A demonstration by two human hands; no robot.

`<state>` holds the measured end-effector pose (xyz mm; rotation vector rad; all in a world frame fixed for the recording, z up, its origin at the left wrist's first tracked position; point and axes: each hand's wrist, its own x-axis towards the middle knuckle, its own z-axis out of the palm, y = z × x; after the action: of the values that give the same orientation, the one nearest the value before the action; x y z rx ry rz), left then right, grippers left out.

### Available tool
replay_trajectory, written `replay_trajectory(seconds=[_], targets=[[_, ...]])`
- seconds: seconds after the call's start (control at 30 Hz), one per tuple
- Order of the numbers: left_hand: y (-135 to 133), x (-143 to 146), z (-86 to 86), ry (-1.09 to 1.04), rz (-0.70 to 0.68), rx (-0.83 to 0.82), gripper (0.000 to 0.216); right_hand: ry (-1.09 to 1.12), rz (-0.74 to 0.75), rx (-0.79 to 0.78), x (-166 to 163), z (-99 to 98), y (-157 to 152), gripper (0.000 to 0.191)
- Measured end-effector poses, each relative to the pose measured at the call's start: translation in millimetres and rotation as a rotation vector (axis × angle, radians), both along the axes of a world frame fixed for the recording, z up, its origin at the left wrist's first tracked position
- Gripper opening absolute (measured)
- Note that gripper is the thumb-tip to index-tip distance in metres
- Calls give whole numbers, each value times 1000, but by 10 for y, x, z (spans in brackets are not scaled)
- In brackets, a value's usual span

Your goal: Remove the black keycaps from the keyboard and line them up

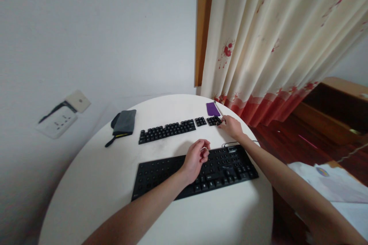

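Note:
A black keyboard base (pixel 250 172) lies across the table, with bare switch spots over much of it and keycaps at its right and near side. Just above its middle is my left hand (pixel 195 159), fingers curled in; whatever they may hold is hidden. Loose black keycaps are laid out in rows behind the base: a long block (pixel 168 131), a small block (pixel 200 121) and a right-hand block (pixel 213 121). At the right end of that last block, my right hand (pixel 231 126) pinches a keycap (pixel 219 121) between its fingertips.
The round white table (pixel 94 183) stands by a wall. A grey pouch (pixel 125 122) lies at its left; a purple cloth (pixel 212 109) and a thin stick-like tool (pixel 219 109) lie at the back right. Behind hangs a curtain (pixel 244 46). The keyboard's cable (pixel 230 143) runs off rightward.

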<state>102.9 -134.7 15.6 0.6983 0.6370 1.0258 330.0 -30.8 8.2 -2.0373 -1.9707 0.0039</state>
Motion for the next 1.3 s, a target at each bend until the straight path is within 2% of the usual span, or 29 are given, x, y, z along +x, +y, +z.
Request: replay_trajectory(seconds=[0.33, 0.77, 0.97, 1.3], targets=[[13, 1, -5, -2, -10, 4, 28, -15, 31, -36, 6, -67, -43, 21], [-12, -13, 52, -18, 0, -14, 29, 20, -4, -25, -43, -12, 15, 19], [-9, -12, 32, -10, -13, -10, 29, 85, -114, -46, 123, 13, 152, 30], [-1, -10, 41, 4, -3, -23, 30, 187, -41, -154, 102, -10, 342, 24]])
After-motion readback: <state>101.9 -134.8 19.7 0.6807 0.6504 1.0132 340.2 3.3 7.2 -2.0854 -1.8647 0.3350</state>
